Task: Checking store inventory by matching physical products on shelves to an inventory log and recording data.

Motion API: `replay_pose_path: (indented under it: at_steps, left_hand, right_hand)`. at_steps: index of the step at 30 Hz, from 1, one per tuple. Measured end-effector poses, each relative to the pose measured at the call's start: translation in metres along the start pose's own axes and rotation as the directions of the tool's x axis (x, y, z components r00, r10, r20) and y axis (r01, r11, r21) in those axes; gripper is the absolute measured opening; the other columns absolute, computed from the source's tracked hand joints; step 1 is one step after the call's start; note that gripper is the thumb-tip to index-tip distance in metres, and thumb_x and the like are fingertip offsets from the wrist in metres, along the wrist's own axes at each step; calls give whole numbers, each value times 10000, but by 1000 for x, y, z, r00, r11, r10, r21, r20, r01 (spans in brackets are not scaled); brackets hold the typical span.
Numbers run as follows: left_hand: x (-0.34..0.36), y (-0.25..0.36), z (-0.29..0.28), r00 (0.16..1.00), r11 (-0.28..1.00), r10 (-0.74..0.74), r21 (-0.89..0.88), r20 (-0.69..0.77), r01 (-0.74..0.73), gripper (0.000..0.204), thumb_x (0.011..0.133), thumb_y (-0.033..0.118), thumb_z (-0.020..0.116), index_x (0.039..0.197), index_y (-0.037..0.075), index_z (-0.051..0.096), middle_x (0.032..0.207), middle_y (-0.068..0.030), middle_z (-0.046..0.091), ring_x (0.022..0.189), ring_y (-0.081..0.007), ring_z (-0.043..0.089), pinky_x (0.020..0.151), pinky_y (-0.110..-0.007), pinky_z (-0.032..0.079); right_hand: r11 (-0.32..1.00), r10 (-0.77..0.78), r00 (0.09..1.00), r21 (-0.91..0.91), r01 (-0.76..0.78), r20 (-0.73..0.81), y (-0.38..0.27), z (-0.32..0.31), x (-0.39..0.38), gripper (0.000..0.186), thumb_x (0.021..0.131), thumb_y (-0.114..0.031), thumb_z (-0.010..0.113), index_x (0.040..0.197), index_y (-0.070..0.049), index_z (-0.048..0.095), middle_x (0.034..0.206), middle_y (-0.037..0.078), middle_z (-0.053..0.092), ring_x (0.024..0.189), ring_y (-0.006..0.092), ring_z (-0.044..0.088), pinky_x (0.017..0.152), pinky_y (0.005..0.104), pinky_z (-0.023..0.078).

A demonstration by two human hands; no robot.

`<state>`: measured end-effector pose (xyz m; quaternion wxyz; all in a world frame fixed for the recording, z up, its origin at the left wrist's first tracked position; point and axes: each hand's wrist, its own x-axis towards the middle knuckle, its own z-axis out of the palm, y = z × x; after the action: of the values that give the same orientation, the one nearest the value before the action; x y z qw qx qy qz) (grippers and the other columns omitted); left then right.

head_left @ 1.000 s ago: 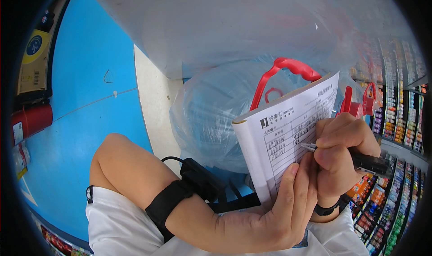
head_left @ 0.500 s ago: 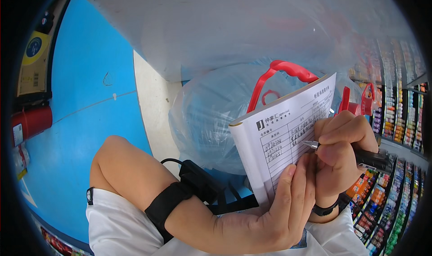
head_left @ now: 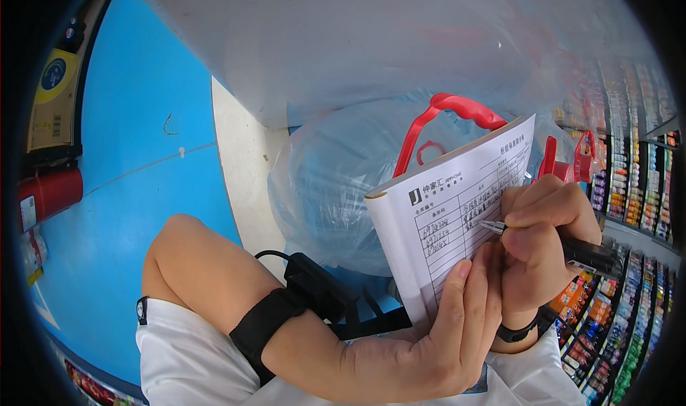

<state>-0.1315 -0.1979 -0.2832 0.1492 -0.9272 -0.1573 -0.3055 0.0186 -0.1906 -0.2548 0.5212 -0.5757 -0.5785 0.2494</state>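
Observation:
A white pad of printed forms (head_left: 407, 263) is tilted up in front of me, its table partly filled with handwriting. My left hand (head_left: 457, 327) supports it from below, fingers laid along the lower right of the page; the thumb is hidden. In my right hand (head_left: 543, 242) is a pen (head_left: 592, 254) with a black barrel and silver tip, pinched between thumb and fingers. Its tip rests at or just above a row in the middle of the sheet. Behind the pad stand large clear plastic water jugs (head_left: 329, 184) with a red handle (head_left: 464, 106).
Shelves packed with colourful small goods (head_left: 622, 320) run along the right. A blue floor (head_left: 150, 120) spreads on the left, with a cardboard box (head_left: 53, 113) and a red container (head_left: 50, 197) at its edge. A black device (head_left: 318, 288) is strapped to my left forearm.
The pad has shifted very slightly within my hands. My right hand and the pen have moved only a hair; both grips stay the same.

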Motion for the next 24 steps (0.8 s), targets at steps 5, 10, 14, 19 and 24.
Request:
replay_pose_path:
  at_steps: [5, 10, 14, 19, 24]
  left_hand:
    - [0, 0, 2, 1000, 999, 8, 34, -10, -7, 201, 819, 166, 597, 888, 38, 736, 875, -82, 735, 919, -217, 725, 863, -395, 573]
    - [0, 1, 0, 1000, 1000, -7, -5, 6, 7, 197, 819, 166, 605, 892, 39, 737, 877, -84, 734, 917, -221, 725, 862, -395, 575]
    - [1, 2, 0, 1000, 999, -18, -37, 19, 19, 202, 822, 171, 608, 905, 42, 739, 878, -84, 733, 912, -223, 725, 862, -397, 575]
    - [0, 2, 1, 1000, 1000, -17, -7, 8, 17, 204, 823, 172, 600, 903, 45, 738, 874, -80, 731, 918, -220, 723, 869, -403, 569]
    - [0, 2, 1, 1000, 1000, -8, 22, -9, 9, 199, 820, 167, 591, 889, 46, 734, 873, -73, 731, 921, -218, 723, 871, -406, 565]
  right_hand:
    - [1000, -8, 1000, -11, 8, 13, -1, -1, 1, 50, 622, 18, 620, 669, 28, 605, 612, 87, 574, 532, 165, 512, 535, 294, 411]
    - [1000, 7, 1000, 18, -6, -24, -1, 1, 1, 49, 620, 23, 622, 664, 28, 602, 613, 87, 575, 528, 164, 511, 532, 295, 416]
    - [1000, 16, 1000, 11, -17, 25, -1, -1, 0, 38, 625, 25, 619, 648, 24, 589, 615, 87, 580, 526, 163, 509, 533, 301, 422]
    - [1000, 26, 999, -5, -26, 40, -3, 0, 0, 34, 629, 25, 614, 644, 24, 582, 615, 87, 581, 520, 163, 502, 533, 306, 426]
    - [1000, 27, 998, -17, -26, 57, -5, -3, 1, 33, 647, 11, 609, 663, 22, 581, 619, 88, 580, 536, 165, 500, 550, 311, 430]
